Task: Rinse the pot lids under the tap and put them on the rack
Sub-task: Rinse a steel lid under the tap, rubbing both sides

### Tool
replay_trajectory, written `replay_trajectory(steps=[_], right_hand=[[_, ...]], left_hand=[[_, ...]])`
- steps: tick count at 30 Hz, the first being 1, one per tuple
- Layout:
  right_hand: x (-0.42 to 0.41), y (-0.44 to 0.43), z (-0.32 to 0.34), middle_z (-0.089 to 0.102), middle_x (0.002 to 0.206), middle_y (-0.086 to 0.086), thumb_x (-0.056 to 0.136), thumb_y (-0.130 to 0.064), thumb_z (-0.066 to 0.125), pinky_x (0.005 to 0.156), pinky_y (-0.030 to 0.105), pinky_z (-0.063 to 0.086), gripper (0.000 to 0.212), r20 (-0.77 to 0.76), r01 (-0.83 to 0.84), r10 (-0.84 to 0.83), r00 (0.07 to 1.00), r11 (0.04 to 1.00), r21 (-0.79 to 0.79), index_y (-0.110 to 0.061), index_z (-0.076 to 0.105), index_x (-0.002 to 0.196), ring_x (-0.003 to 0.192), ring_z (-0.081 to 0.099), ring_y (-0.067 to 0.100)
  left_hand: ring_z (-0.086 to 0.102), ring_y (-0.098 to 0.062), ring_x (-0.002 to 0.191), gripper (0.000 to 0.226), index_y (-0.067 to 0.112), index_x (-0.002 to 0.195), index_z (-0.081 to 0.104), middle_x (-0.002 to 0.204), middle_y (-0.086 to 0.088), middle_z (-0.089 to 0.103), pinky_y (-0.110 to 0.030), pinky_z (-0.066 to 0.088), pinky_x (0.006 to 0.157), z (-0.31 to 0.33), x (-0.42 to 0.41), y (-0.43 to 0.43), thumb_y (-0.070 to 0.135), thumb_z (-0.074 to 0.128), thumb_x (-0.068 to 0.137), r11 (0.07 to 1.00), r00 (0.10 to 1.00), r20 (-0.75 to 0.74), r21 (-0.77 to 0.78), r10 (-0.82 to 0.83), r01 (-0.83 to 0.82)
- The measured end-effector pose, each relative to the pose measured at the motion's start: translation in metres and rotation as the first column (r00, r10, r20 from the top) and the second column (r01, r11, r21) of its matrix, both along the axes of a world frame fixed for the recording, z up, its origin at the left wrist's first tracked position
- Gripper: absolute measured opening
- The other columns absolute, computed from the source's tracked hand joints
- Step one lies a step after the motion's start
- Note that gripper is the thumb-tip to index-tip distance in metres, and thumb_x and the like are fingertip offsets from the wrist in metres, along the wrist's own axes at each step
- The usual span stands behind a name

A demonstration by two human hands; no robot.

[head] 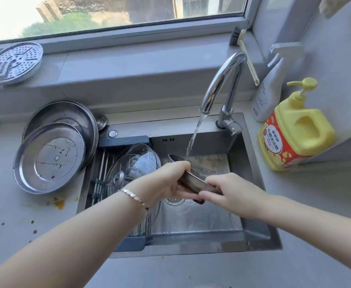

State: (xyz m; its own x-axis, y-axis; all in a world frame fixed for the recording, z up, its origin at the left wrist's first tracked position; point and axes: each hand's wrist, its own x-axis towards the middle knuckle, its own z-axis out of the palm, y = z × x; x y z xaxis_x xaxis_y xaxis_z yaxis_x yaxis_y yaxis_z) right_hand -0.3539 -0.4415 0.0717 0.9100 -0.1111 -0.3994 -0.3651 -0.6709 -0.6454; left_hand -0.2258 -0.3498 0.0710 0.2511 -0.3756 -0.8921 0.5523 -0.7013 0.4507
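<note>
Both of my hands hold a steel pot lid (193,179) edge-on over the sink (251,154). My left hand (166,181) grips its left rim and my right hand (226,190) pinches its near rim. Water runs from the tap (222,80) onto the lid's far edge. Two glass lids (133,167) stand in the rack (124,141) across the sink's left half. Two steel lids (50,156) lie stacked, undersides up, on the counter left of the sink.
A perforated steamer plate (14,62) sits on the windowsill at left. A yellow soap pump bottle (295,129), a white spray bottle (270,86) and a brush (245,53) stand right of the tap. Food stains (58,202) mark the left counter.
</note>
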Motion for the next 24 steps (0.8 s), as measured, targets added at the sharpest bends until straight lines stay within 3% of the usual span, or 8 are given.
replay_trajectory(steps=[4,5,7,9,12,15,20,24], right_hand=[[-0.004,-0.015,-0.005,0.054,0.072,-0.009,0.091,-0.040,0.051,0.058,0.024,0.037,0.020,0.001,0.069,-0.069,0.998,0.990,-0.125,-0.028,0.047,0.076,0.072,0.051,0.016],[-0.004,-0.023,-0.006,0.057,0.077,-0.008,0.091,-0.039,0.052,0.065,0.028,0.041,0.016,-0.006,0.078,-0.079,0.997,0.990,-0.118,-0.026,0.050,0.083,0.076,0.054,0.017],[-0.003,-0.041,-0.004,0.060,0.083,-0.011,0.091,-0.036,0.054,0.075,0.027,0.044,0.011,-0.024,0.074,-0.076,0.997,0.996,-0.054,-0.026,0.056,0.093,0.081,0.057,0.011],[0.003,-0.056,0.001,0.062,0.088,-0.020,0.090,-0.031,0.058,0.075,0.013,0.042,0.012,-0.046,0.045,-0.041,0.998,0.996,0.073,-0.032,0.060,0.101,0.083,0.057,-0.003],[0.019,-0.069,0.008,0.070,0.091,-0.021,0.087,-0.027,0.063,0.076,0.010,0.043,0.018,-0.063,-0.043,0.060,0.996,0.968,0.246,-0.041,0.065,0.098,0.086,0.062,-0.007],[0.039,-0.074,0.016,0.072,0.089,-0.016,0.075,-0.038,0.067,0.077,0.017,0.050,0.020,-0.016,-0.103,0.112,0.994,0.951,0.292,-0.036,0.071,0.094,0.086,0.066,0.000],[0.060,-0.077,0.011,0.068,0.070,-0.018,0.072,-0.022,0.079,0.067,0.013,0.044,0.018,0.130,0.004,-0.045,0.991,0.955,0.296,-0.028,0.074,0.088,0.070,0.061,-0.004],[0.071,-0.052,-0.013,0.055,0.120,-0.013,0.083,-0.026,0.068,0.092,0.012,0.036,0.044,0.255,0.285,-0.366,0.895,0.909,0.303,-0.026,0.056,0.125,0.114,0.049,0.005]], left_hand=[[0.068,-0.031,0.057,0.055,0.001,0.100,0.055,0.077,-0.023,0.069,-0.032,0.058,0.055,0.000,0.000,0.003,0.048,0.026,0.096,0.970,0.947,0.215,0.108,-0.237,0.218],[0.068,-0.029,0.061,0.064,0.004,0.094,0.058,0.073,-0.015,0.069,-0.032,0.056,0.062,-0.002,0.004,0.008,0.057,0.023,0.094,0.918,0.818,0.420,0.222,-0.393,0.328],[0.060,-0.023,0.071,0.058,0.011,0.078,0.057,0.072,-0.001,0.062,-0.027,0.042,0.066,-0.003,0.009,0.020,0.057,0.027,0.093,0.809,0.299,0.769,0.445,-0.565,0.383],[0.055,-0.018,0.085,0.037,0.016,0.087,0.058,0.087,0.003,0.058,-0.027,0.036,0.070,-0.003,0.011,0.027,0.047,0.038,0.095,0.832,0.101,0.906,0.326,-0.410,0.448],[0.050,-0.010,0.101,0.032,0.015,0.105,0.059,0.106,0.004,0.056,-0.025,0.038,0.087,-0.014,0.012,0.027,0.041,0.045,0.093,0.761,0.285,0.909,0.051,-0.303,0.647],[0.045,-0.013,0.065,0.045,0.003,0.078,0.055,0.070,0.000,0.050,-0.031,0.037,0.064,-0.024,0.006,0.023,0.046,0.050,0.089,0.733,0.482,0.812,-0.101,-0.330,0.672],[0.055,-0.022,0.063,0.068,-0.010,0.076,0.059,0.066,-0.016,0.058,-0.046,0.047,0.059,-0.036,0.001,0.021,0.059,0.056,0.072,0.843,0.747,0.665,-0.403,0.001,0.357],[0.058,-0.041,0.065,0.078,-0.016,0.081,0.055,0.074,-0.035,0.060,-0.051,0.050,0.063,-0.035,0.000,0.014,0.062,0.051,0.079,0.882,0.814,0.504,-0.471,0.287,-0.020]])
